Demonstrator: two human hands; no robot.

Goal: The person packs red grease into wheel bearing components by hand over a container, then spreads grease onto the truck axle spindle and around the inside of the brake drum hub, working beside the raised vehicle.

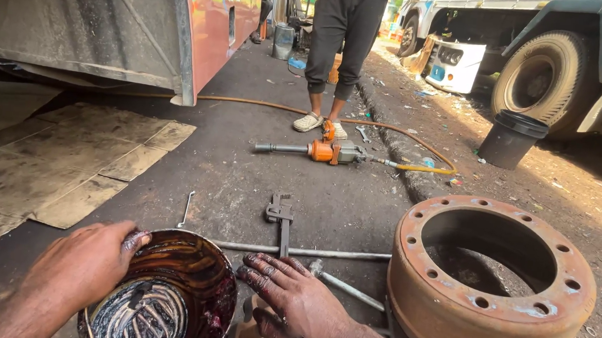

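- Head view: the left hand [86,263] holds the rim of a round grease tin [165,293] at about ten o'clock on the tin. Its fingers curl over the edge and pinch it, most likely so the tin stays put.
- The tin sits on the ground at the bottom of the view, at about seven o'clock. Dark red grease with finger tracks fills it.
- The right hand [292,299] lies just beside the tin, at its three o'clock. Its fingers are spread flat, hold nothing and are smeared with grease.
- A rusty brake drum [490,288] lies flat at four o'clock, hole up.
- A long metal bar [302,251] and a wrench [280,213] lie just past the hands.
- An orange air wrench [327,151] with its hose lies at twelve o'clock, by another person's feet [318,124].
- A black bucket [511,138] stands at two o'clock.
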